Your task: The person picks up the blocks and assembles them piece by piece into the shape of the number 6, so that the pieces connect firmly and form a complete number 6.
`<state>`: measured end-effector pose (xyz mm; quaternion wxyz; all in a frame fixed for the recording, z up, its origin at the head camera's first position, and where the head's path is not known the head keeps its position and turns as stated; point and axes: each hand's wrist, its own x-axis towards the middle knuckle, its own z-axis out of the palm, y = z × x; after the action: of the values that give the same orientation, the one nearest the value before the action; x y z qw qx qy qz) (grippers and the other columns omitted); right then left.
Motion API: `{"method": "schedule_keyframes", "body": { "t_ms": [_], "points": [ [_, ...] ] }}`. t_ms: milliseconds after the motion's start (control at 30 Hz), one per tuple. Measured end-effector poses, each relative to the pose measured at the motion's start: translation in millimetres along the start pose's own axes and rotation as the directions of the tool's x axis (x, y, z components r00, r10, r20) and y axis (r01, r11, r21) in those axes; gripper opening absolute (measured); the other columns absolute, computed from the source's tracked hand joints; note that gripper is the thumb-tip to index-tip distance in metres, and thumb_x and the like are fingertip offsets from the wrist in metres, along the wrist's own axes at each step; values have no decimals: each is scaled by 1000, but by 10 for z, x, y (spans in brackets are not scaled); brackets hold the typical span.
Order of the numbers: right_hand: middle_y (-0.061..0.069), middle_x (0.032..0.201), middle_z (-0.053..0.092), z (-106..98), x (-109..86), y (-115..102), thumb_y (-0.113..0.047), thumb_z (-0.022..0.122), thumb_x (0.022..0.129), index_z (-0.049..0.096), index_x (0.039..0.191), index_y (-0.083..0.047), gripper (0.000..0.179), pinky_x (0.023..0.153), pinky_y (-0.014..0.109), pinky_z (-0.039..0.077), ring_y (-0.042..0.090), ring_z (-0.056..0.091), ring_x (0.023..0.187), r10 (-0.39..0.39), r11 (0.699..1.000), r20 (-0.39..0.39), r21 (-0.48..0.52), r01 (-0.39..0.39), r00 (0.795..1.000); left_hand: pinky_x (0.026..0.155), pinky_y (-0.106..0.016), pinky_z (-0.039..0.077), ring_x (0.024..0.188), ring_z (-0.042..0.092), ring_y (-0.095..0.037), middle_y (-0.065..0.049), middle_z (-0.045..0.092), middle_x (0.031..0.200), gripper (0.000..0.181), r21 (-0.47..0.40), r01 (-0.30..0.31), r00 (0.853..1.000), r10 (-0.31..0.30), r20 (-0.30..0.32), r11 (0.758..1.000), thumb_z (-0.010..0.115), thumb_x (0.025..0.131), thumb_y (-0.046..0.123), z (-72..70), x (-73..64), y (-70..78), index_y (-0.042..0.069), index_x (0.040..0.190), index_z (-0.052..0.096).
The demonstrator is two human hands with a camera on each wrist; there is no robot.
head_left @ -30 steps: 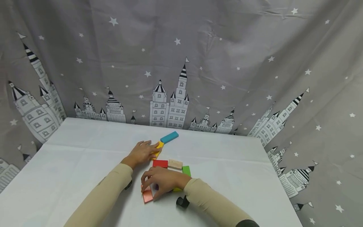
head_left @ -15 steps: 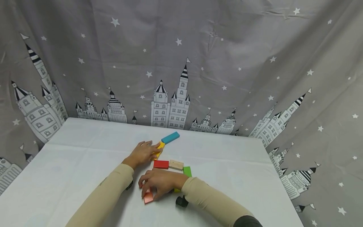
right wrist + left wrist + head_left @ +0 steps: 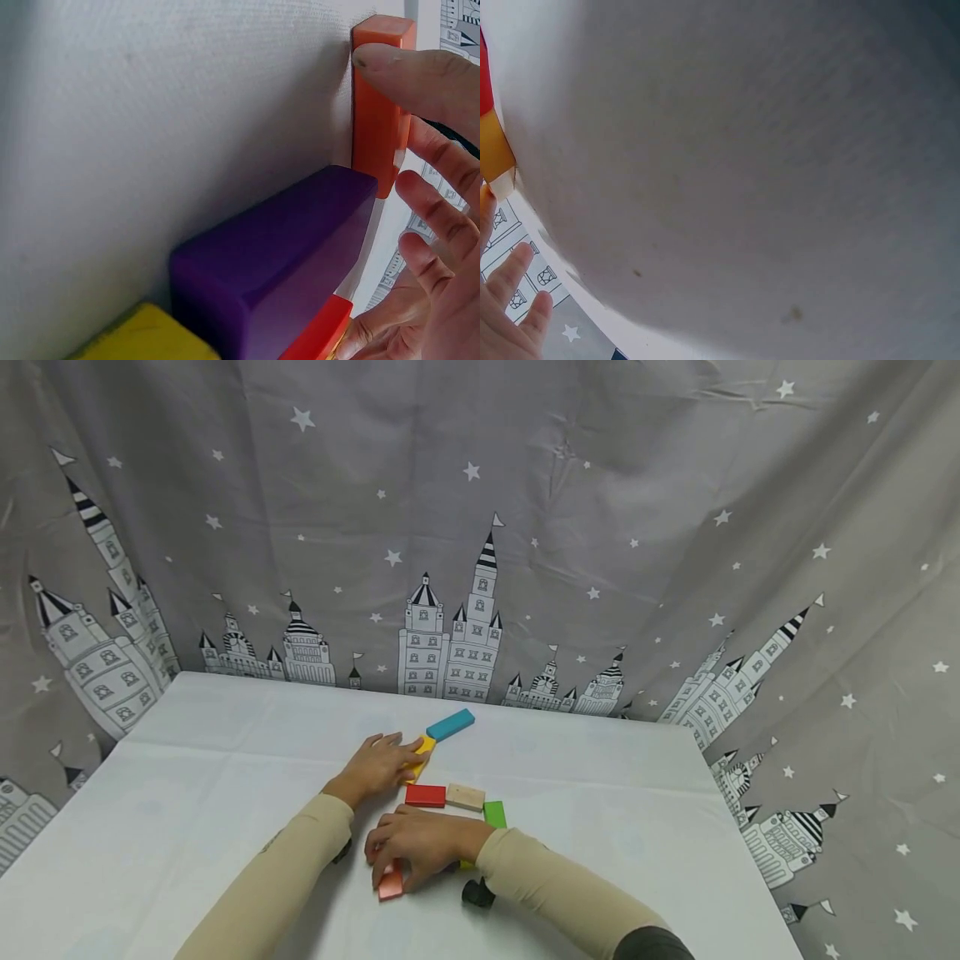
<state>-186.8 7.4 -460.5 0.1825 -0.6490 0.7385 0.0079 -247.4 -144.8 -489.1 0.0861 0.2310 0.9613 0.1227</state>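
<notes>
So the right hand [image 3: 425, 842] has an orange block [image 3: 375, 131] pinched between thumb and fingers, down on the white surface [image 3: 600, 802]. From the head view it covers most of that block, so only the near end shows. A purple block [image 3: 277, 232] is right by the orange one's end; can't tell if they actually touch. There's a second yellowish block [image 3: 146, 341] past that, cut off at the bottom of the right wrist view and mostly behind the arm from above.

Left hand [image 3: 378, 767] is loosely spread with fingers on a yellow block [image 3: 417, 771], but I honestly can't tell if it's gripping or just resting there. Left wrist cam is no help: mostly blurry white, fingers chopped off in the corner.

Yellow block's far end meets a blue block [image 3: 451, 724]. Red block [image 3: 425, 796], plain wooden block [image 3: 466, 797] and green block [image 3: 495, 813] run between the hands, the green one's near end hidden.
</notes>
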Motion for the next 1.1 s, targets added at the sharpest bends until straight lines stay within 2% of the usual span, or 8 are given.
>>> {"method": "schedule_keyframes", "body": {
  "t_ms": [300, 533, 800, 1100],
  "points": [
    [-13, 111, 58, -8, 30, -1, -29, 77, 83, 73, 110, -32, 27, 88, 9, 28, -1, 45, 104, 15, 999, -24, 29, -14, 1000, 110, -62, 22, 137, 34, -42, -8, 42, 149, 47, 10, -5, 1000, 5, -1, 1000, 62, 92, 26, -15, -14, 3, 16, 137, 55],
    [-13, 110, 60, 10, 44, 40, -30, 76, 84, 73, 110, -30, 27, 87, 8, 30, -1, 46, 102, 33, 998, -52, 46, -31, 998, 112, -61, 19, 138, 31, -41, -8, 40, 150, 47, -13, 14, 1000, -14, 13, 1000, 61, 93, 29, -23, -22, 16, 17, 138, 55],
    [-13, 106, 62, 35, 30, 98, -32, 76, 84, 73, 110, -27, 26, 88, 10, 32, -1, 48, 100, 72, 997, -111, 45, -67, 991, 111, -62, 19, 138, 32, -43, -9, 41, 150, 48, -18, -4, 1000, 4, 6, 1000, 61, 93, 31, -50, -23, 25, 15, 137, 55],
    [-12, 98, 61, 36, 35, 106, -31, 74, 85, 73, 111, -23, 27, 76, 5, 35, -1, 48, 88, 136, 988, -136, 85, -126, 981, 111, -62, 19, 138, 32, -43, -9, 41, 150, 47, -25, 4, 1000, -4, 3, 1000, 60, 93, 31, -45, -35, 30, 15, 137, 56]
  ]
}}
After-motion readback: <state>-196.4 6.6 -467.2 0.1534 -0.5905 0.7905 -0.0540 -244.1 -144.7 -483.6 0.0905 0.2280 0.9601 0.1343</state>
